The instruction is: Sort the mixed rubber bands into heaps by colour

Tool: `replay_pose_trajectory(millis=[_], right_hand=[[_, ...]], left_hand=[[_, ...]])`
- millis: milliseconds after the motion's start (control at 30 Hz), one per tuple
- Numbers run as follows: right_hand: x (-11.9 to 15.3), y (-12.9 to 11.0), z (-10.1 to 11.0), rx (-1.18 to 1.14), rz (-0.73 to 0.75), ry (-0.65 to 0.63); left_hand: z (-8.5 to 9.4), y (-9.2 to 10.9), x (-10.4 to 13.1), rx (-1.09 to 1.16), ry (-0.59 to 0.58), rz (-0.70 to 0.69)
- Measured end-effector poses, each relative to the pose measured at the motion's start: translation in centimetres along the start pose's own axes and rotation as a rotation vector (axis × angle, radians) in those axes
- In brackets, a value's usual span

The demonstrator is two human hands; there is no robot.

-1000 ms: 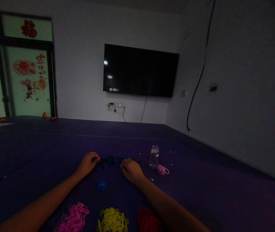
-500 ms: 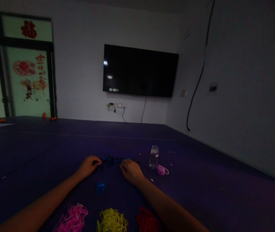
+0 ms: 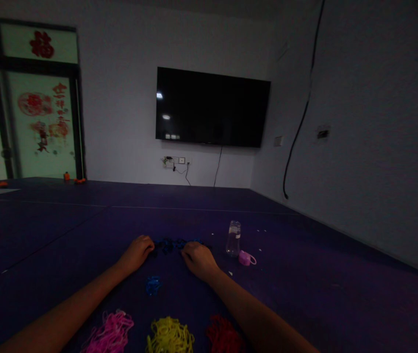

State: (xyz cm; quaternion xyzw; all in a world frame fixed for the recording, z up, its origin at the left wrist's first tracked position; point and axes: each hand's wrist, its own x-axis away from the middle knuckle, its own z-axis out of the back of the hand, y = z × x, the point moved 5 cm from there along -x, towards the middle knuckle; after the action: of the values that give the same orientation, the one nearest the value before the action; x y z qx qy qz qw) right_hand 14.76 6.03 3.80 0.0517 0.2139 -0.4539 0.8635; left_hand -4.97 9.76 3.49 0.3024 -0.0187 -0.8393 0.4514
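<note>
My left hand (image 3: 139, 252) rests at the left end of a dark blue heap of thin bands or strands (image 3: 168, 245), its fingers curled together. At the heap's right side lies my right hand (image 3: 197, 256), back up, fingers bent down onto the strands. What either hand grips is too dark and small to make out. Closer to me, between the forearms, sits a small brighter blue bunch (image 3: 153, 285). A pink pile of strands (image 3: 111, 333), a yellow pile (image 3: 171, 336) and a red pile (image 3: 224, 336) line the near edge of the view.
Right of my right hand stands a clear bottle (image 3: 233, 240), with a pink looped cap (image 3: 245, 258) beside it. White scraps (image 3: 230, 273) dot the purple tabletop (image 3: 304, 274). Small orange objects (image 3: 79, 181) lie at the far left. A television (image 3: 212, 108) hangs on the wall.
The fingers of my left hand have curled in tighter; the thumb and forefinger no longer show stretched out in a pinch. My right hand and the piles look unmoved.
</note>
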Motion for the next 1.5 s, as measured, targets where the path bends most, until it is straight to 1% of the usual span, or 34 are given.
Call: replay_pose_trajectory(millis=[133, 267, 500, 733, 967, 1133, 1233, 1300, 1333, 1400, 1500], right_hand=[[0.0, 0.0, 0.0, 0.01, -0.003, 0.001], [0.0, 0.0, -0.1, 0.009, -0.001, 0.008], [-0.1, 0.1, -0.3, 0.029, 0.015, 0.012], [-0.1, -0.1, -0.1, 0.03, 0.011, 0.0], [-0.2, 0.2, -0.3, 0.016, -0.015, -0.004], [-0.2, 0.1, -0.2, 0.021, -0.013, -0.007], [-0.1, 0.0, -0.1, 0.03, -0.006, -0.006], [-0.1, 0.0, -0.2, 0.037, -0.003, -0.009], [-0.1, 0.0, -0.2, 0.038, -0.001, -0.01], [-0.1, 0.0, -0.3, 0.038, 0.008, -0.005], [-0.2, 0.1, -0.4, 0.034, 0.022, 0.003]], left_hand=[[0.1, 0.2, 0.0, -0.038, -0.015, 0.001], [0.0, -0.1, 0.0, -0.047, -0.015, 0.025], [0.2, -0.4, 0.1, -0.002, 0.054, 0.011], [0.6, -1.0, -0.1, 0.084, 0.121, 0.016], [0.7, -2.3, -0.1, 0.234, 0.16, 0.145], [1.1, -2.6, 0.1, 0.36, 0.156, 0.187], [1.3, -2.2, 0.1, 0.406, 0.164, 0.175], [1.5, -1.3, -0.1, 0.446, 0.116, 0.142], [1.6, -0.7, -0.2, 0.474, 0.064, 0.126], [1.8, 0.7, -0.4, 0.539, -0.103, 0.106], [2.1, 2.8, -0.2, 0.633, -0.409, 0.098]])
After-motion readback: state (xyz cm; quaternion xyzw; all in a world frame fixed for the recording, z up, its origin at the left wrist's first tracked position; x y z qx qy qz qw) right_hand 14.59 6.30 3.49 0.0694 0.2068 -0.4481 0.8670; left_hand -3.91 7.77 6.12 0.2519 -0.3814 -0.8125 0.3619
